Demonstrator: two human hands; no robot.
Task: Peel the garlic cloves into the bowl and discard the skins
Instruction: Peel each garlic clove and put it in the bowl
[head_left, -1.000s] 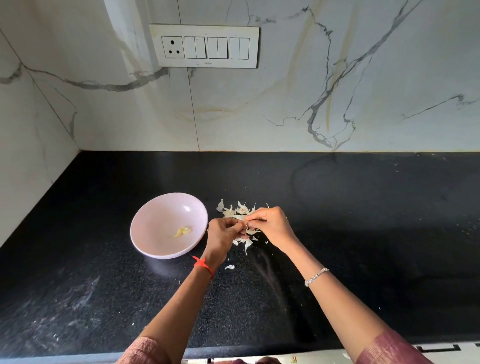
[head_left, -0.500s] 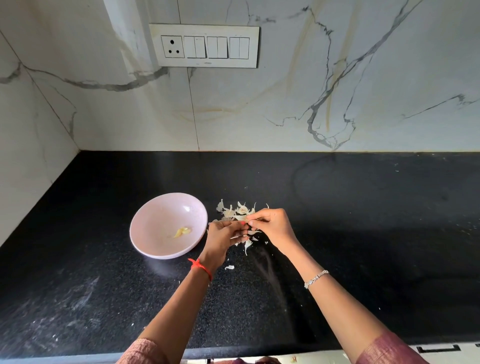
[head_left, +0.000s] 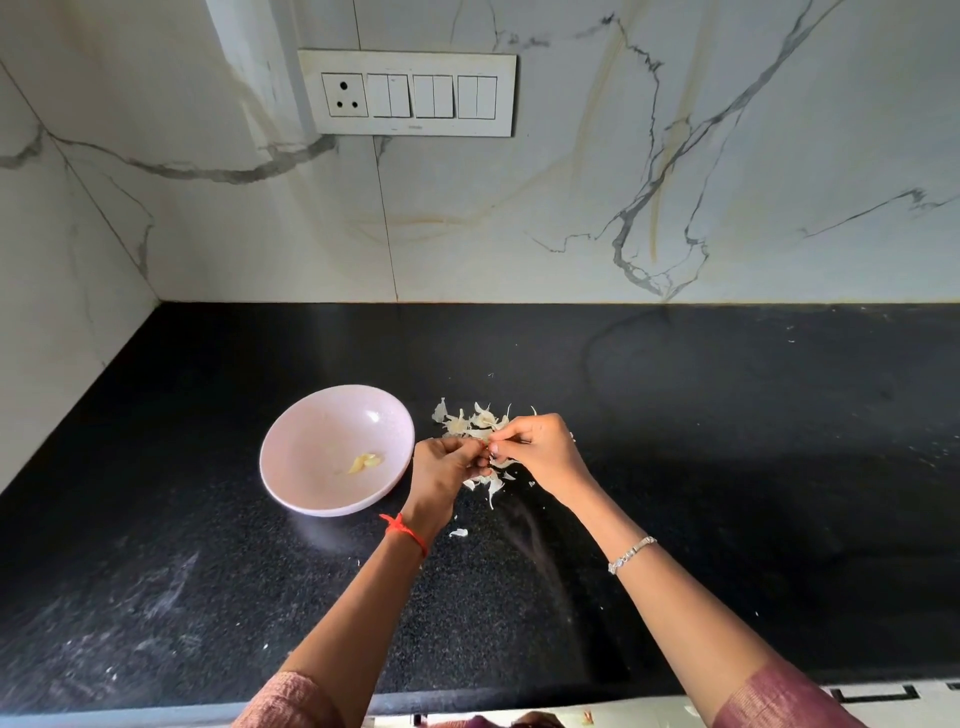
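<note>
Two hands meet over a black counter (head_left: 727, 441), just to the right of a pale pink bowl (head_left: 291, 470); the bowl sits on the counter, tipped a little to one side; two or three yellow peeled cloves (head_left: 366, 461) lie inside it, near its right wall.

The left hand (head_left: 447, 467) has its fingers curled in; the right hand (head_left: 540, 452) has its fingers bent too, and its fingertips touch those of the left hand; together they pinch a small garlic piece (head_left: 487, 445) between them; it is too small and too hidden to tell if it is a clove or only skin.

A heap of white garlic skins (head_left: 470, 423) lies on the counter right under and behind the hands, close to the bowl but not in it; one small skin bit (head_left: 458, 532) lies apart, nearer the person, beside the left wrist.

A red thread (head_left: 408, 532) is tied on the left wrist; a silver bracelet (head_left: 631, 553) sits on the right arm; pink sleeves show at the bottom edge.

Behind the counter stands a white marble wall (head_left: 571, 208) with grey lines; a white switch board (head_left: 408, 93) with one socket is on it.
</note>
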